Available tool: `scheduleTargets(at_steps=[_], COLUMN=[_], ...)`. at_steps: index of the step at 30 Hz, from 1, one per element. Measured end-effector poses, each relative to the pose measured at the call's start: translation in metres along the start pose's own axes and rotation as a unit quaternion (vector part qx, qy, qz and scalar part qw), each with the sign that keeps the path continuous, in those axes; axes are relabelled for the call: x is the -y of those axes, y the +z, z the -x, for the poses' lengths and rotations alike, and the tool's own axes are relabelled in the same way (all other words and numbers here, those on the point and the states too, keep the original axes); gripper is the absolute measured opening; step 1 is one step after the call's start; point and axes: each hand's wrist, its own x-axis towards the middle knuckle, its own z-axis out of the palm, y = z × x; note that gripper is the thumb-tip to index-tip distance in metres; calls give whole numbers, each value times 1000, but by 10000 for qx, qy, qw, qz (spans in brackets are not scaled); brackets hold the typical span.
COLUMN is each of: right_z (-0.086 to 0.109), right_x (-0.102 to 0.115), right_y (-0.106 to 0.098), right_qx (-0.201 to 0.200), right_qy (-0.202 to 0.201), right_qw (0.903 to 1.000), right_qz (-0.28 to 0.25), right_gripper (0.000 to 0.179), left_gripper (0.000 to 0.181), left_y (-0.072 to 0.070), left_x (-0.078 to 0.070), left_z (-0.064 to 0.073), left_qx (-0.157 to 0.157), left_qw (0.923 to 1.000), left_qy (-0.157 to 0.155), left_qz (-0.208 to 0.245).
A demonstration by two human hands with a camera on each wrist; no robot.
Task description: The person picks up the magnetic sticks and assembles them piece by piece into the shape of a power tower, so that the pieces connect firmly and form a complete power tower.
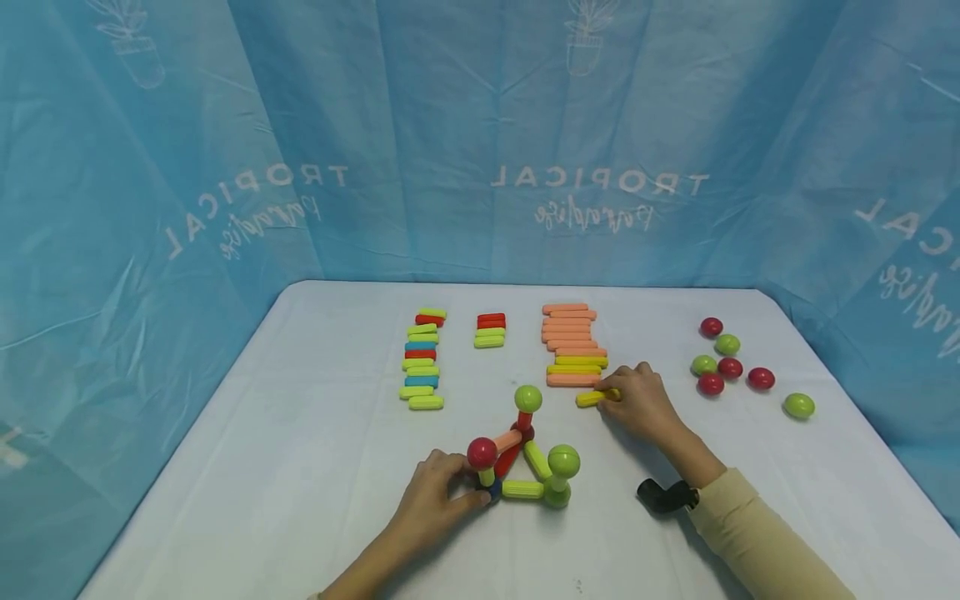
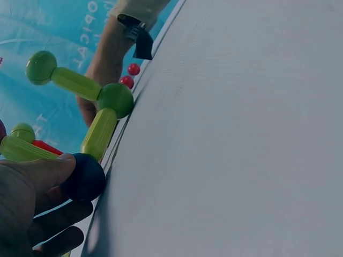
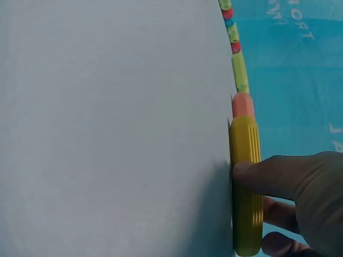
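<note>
A small frame of coloured rods and balls stands on the table in the head view. My left hand [image 1: 433, 498] grips its dark blue ball [image 2: 84, 178] between thumb and fingers. From that corner a green rod [image 1: 522, 489] runs to a green ball [image 1: 557, 492]; a red rod [image 1: 507, 461] and an orange rod [image 1: 507, 441] lead toward the far dark red ball. Short uprights carry a red ball [image 1: 482, 453] and two green balls. Farther right, my right hand [image 1: 641, 403] pinches a yellow rod [image 3: 246, 198] at the table, just in front of the orange and yellow row.
Behind the frame lie a column of short green, red and blue rods [image 1: 422, 367], a small red and green group [image 1: 490, 331], and longer orange rods [image 1: 567, 329]. Loose red and green balls [image 1: 761, 378] are scattered at the right. A blue curtain [image 1: 480, 142] borders the white table [image 1: 322, 375].
</note>
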Motion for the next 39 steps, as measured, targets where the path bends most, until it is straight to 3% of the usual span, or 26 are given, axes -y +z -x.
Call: scheduleTargets(at_steps=[3, 7, 12, 15, 24, 31, 39], right_z=[3, 14, 33, 40, 37, 32, 39], right_x=[2, 11, 25, 33, 57, 68, 61], right_y=[-1, -6, -11, -10, -5, 4, 9], right_qx=[60, 427, 1009, 1187, 1309, 1557, 1604], right_qy=[34, 389, 898, 868, 1079, 1084, 1247], right_qw=[9999, 9912, 9458, 9209, 8833, 8676, 8728], right_qz=[-100, -1190, -2955, -3609, -4370, -4596, -4438], right_gripper=[22, 21, 25, 29, 36, 38, 32], left_gripper=[27, 25, 24, 24, 25, 25, 25], left_y=[3, 5, 6, 6, 9, 8, 7], left_x=[-2, -4, -3, -2, -4, -7, -7], left_z=[-4, -9, -14, -16, -20, -20, -18], left_qx=[8, -49, -164, -182, -81, -84, -100], left_qw=[10000, 10000, 9998, 9998, 9999, 9999, 9999], left_qy=[32, 19, 63, 43, -70, -56, -65], left_qz=[26, -11, -69, -79, -82, -76, -85])
